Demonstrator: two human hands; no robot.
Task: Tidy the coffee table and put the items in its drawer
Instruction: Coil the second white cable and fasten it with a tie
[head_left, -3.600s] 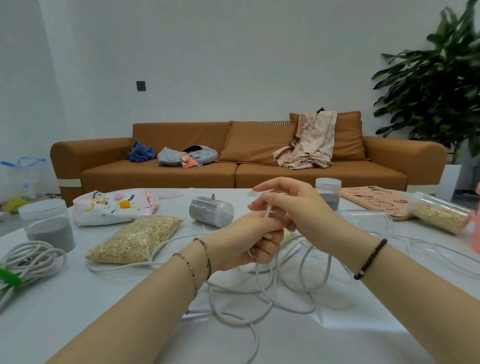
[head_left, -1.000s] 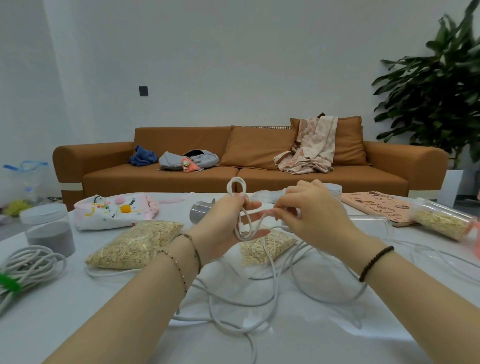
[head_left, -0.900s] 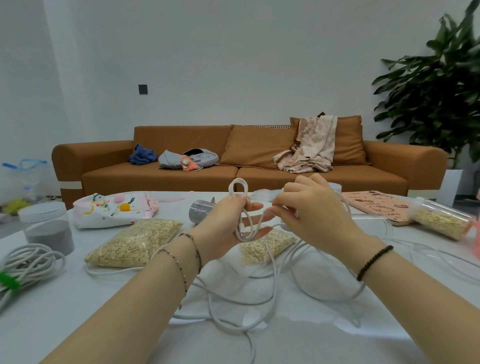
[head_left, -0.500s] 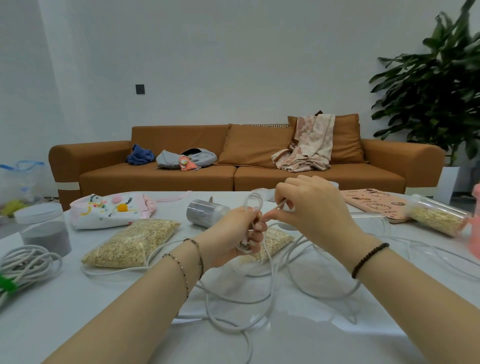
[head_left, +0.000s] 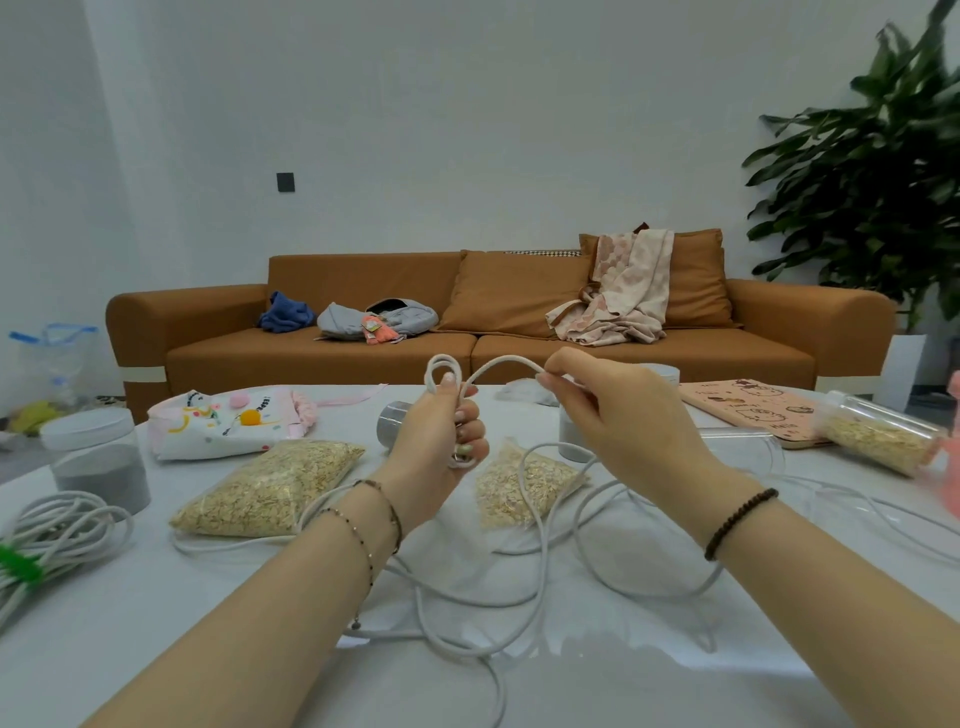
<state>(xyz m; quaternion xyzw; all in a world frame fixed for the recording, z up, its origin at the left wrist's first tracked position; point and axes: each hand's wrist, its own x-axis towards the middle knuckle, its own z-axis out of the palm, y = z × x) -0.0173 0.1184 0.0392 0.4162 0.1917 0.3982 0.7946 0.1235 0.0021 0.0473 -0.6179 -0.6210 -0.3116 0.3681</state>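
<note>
Over the shiny white desk (head_left: 130, 629), the left hand (head_left: 441, 441) grips loops of the long white cord (head_left: 506, 359), the right hand (head_left: 618, 423) pinches it, and a big brown sofa (head_left: 649, 358) sits behind by the white wall.

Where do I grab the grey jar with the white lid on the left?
Probably round the straight side of the grey jar, just below its white lid, coming from the right. It stands upright and that side shows bare, while the bundled cable lies close in front of it.
</note>
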